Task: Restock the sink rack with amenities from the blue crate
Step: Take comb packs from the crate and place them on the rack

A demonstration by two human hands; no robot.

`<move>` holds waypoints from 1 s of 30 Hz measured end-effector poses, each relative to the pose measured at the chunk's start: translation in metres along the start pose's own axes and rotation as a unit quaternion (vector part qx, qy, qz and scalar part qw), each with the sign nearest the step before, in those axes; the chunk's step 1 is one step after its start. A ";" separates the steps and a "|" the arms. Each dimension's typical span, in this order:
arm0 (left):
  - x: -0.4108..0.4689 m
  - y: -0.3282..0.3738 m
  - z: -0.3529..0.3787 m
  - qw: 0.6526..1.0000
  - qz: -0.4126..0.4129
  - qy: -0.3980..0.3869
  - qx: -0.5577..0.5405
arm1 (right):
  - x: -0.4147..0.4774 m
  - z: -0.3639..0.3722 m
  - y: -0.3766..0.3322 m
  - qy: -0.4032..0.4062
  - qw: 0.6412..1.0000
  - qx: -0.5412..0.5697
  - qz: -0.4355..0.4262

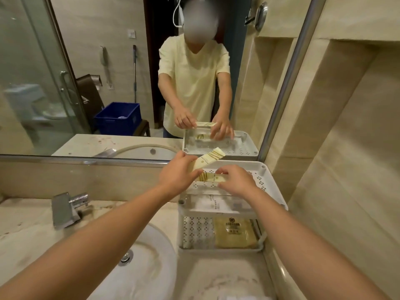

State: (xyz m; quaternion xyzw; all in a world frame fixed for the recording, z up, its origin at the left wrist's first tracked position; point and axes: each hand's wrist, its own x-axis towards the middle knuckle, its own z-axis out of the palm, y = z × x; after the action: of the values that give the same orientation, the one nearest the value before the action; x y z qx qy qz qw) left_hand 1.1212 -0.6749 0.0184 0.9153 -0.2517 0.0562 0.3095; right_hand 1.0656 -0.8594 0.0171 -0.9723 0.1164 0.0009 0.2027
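- Head view, overall: both hands meet over the top tier of the white sink rack (pixel 266 182), which stands on the worktop (pixel 216 276) to the right of the basin (pixel 140 267).
- Left hand (pixel 177 172): the grip is closed round the near end of a raised packet (pixel 211 157), cream with gold stripes. Its free end tilts up and away to the right of the grip, towards the mirror.
- Right hand (pixel 236 181): the grip pinches the right end of a flat packet (pixel 213 178) of the same pattern. This packet lies on the perforated top tier, directly left of the grip.
- Key relation: the long axis of the flat packet runs left to right along the tier, between the two grips. The raised packet crosses just above and behind it at a slant. The left hand, which carries it, is the nearer to the free space behind the flat packet. Lowering the tilted end until the two axes are parallel appears to be the next requirement.
- Lower tiers: below the grips, the middle tier holds a pale sachet (pixel 216 205) and the bottom tier a tan wrapped item (pixel 234 232).
- Supply: the blue crate (pixel 118 119) shows only as a reflection, well behind both hands.
- Progress, as judged: all three tiers already hold stock, and the top tier is part filled.
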 end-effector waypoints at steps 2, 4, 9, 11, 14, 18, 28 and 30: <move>0.008 -0.004 0.007 1.000 -0.009 0.007 -0.005 | 0.013 0.006 0.008 -0.018 1.000 0.009 0.009; 0.014 -0.007 0.013 1.000 -0.015 0.013 -0.003 | 0.024 0.013 0.014 -0.036 0.999 0.010 0.020; 0.023 -0.012 0.023 1.000 -0.029 0.012 0.005 | 0.042 0.023 0.019 -0.065 0.996 0.050 0.023; 0.024 -0.013 0.027 0.999 -0.032 0.008 0.006 | 0.046 0.026 0.022 -0.057 0.996 0.061 0.025; 0.024 -0.011 0.032 0.999 -0.038 0.000 0.005 | 0.046 0.030 0.025 -0.044 0.995 0.073 0.041; 0.025 -0.008 0.038 0.999 -0.044 -0.013 0.024 | 0.041 0.030 0.026 -0.055 0.995 0.081 0.034; 0.030 0.005 0.051 0.994 -0.028 -0.094 0.053 | 0.018 0.014 0.041 0.043 0.991 0.106 0.071; 0.032 0.009 0.054 0.991 -0.021 -0.116 0.063 | 0.014 0.009 0.045 0.092 0.984 0.109 0.104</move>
State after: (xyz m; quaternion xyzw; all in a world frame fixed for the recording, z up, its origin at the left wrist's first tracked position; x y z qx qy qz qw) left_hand 1.1418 -0.7270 -0.0120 0.9385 -0.2622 -0.0409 0.2207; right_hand 1.0694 -0.8990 -0.0096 -0.9228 0.2346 -0.0805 0.2948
